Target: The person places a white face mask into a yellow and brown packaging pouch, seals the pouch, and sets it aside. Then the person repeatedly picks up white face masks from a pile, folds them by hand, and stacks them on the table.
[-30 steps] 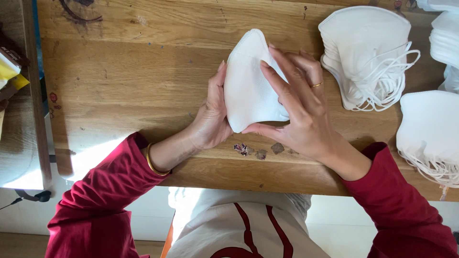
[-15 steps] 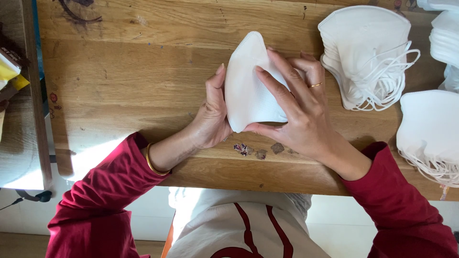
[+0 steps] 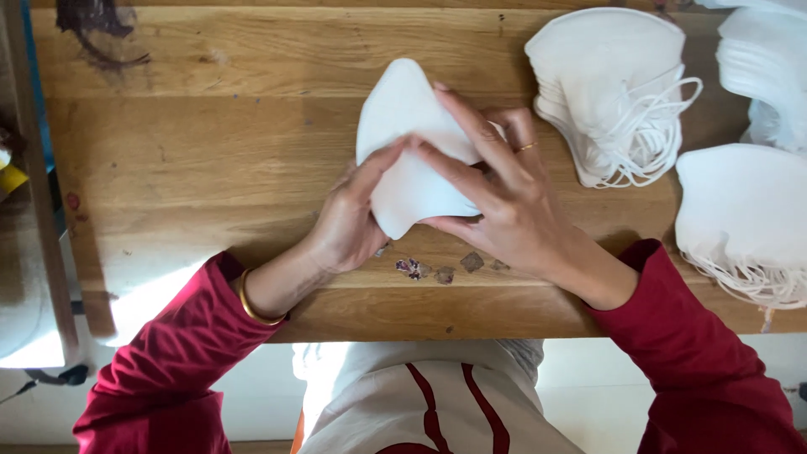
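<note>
A white folded face mask [image 3: 402, 118] is held just above the wooden table [image 3: 193, 160] in front of me. My left hand [image 3: 349, 223] grips its lower left side, thumb pressed across the front near the middle fold. My right hand [image 3: 496, 193], with a gold ring on one finger, holds the right side, its fingers spread over the mask's face and meeting my left thumb. Both arms wear red sleeves, and a gold bangle sits on my left wrist.
A stack of white masks with ear loops [image 3: 609, 92] lies to the right. More masks sit at the far right [image 3: 744, 219] and the top right corner [image 3: 765, 67]. Small dried scraps [image 3: 441, 269] lie near the table's front edge. A dark stain [image 3: 97, 29] marks the far left.
My left thumb has moved across the mask's front to meet my right fingers. The mask has tilted slightly and its lower part is folded inward.
</note>
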